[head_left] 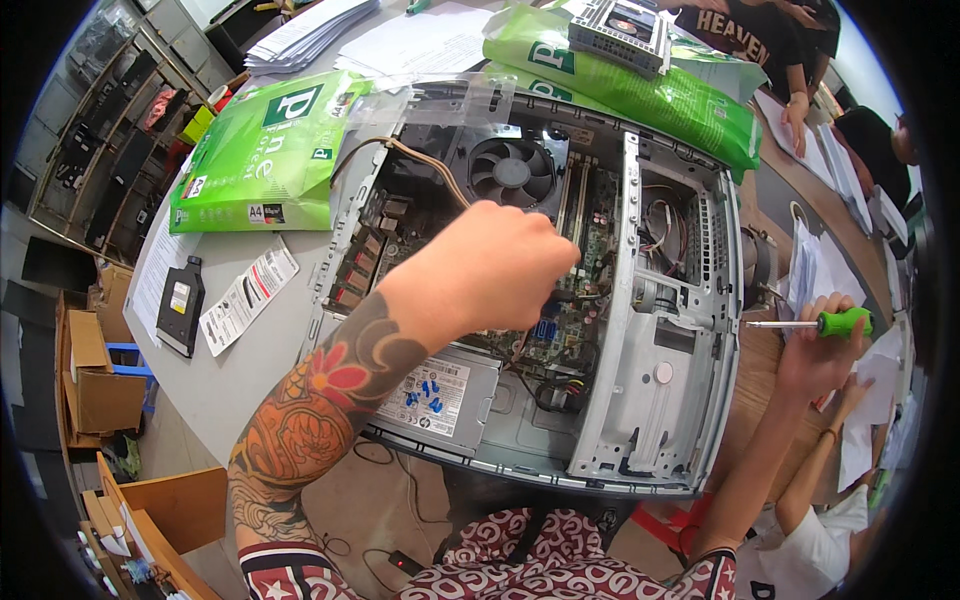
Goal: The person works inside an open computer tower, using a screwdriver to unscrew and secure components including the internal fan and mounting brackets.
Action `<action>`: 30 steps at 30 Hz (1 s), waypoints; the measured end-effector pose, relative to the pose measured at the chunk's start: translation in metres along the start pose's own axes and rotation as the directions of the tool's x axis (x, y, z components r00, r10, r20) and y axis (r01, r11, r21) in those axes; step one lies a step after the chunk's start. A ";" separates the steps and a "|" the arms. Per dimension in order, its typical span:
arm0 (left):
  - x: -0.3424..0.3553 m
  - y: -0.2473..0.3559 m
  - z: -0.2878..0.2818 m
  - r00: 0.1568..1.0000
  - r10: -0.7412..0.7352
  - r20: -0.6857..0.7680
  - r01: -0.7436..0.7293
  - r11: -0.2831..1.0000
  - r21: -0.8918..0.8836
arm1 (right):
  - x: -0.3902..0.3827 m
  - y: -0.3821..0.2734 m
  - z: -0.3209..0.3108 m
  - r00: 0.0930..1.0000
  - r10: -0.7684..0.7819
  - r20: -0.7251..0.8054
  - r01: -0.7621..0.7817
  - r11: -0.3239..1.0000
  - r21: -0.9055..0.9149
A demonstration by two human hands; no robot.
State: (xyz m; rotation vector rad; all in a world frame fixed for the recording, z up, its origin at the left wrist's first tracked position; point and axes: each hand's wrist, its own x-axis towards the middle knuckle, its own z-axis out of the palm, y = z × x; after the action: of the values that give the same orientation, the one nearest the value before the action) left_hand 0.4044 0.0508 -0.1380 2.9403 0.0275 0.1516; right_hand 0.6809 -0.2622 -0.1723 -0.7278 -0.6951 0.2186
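Observation:
An opened desktop computer case [655, 400] lies on its side in front of me. My left hand [490, 262], at the end of a tattooed forearm, is closed over the green motherboard [598, 225], just below the black cooling fan [511, 172]. Its curled fingers hide whatever they may hold. My right hand [825, 345] grips a screwdriver [846, 322] by its green handle, beyond the case's right side. The shaft points left, its tip at the case's right edge. A silver power supply [440, 398] with a white label sits in the case's near left part.
Green paper packs [262, 150] lie behind the case, one under a metal drive [620, 32]. A black drive module [180, 305] and a printed card [249, 295] rest on the table at left. Other people work at the right, among papers [820, 260].

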 end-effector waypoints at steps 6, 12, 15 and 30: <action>0.006 0.007 0.006 0.994 -0.007 0.112 0.000 0.998 0.064 | -0.001 0.002 -0.001 0.999 0.022 -0.031 -0.021 0.999 0.049; 0.010 0.006 0.014 0.993 0.041 0.113 -0.053 0.994 0.098 | -0.003 0.005 -0.001 0.998 0.005 -0.069 -0.002 0.999 0.045; 0.011 0.006 0.002 0.996 0.093 -0.012 -0.093 0.996 0.002 | -0.003 0.003 0.001 0.996 -0.015 -0.088 0.018 1.000 0.023; 0.010 -0.001 -0.002 0.980 0.150 -0.134 -0.159 0.986 -0.060 | -0.003 0.003 -0.001 0.991 -0.019 -0.131 0.022 0.999 0.027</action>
State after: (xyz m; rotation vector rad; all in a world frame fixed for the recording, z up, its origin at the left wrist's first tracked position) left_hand 0.4146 0.0520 -0.1350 2.8564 -0.1840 0.3577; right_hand 0.6797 -0.2622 -0.1765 -0.7011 -0.5736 0.1601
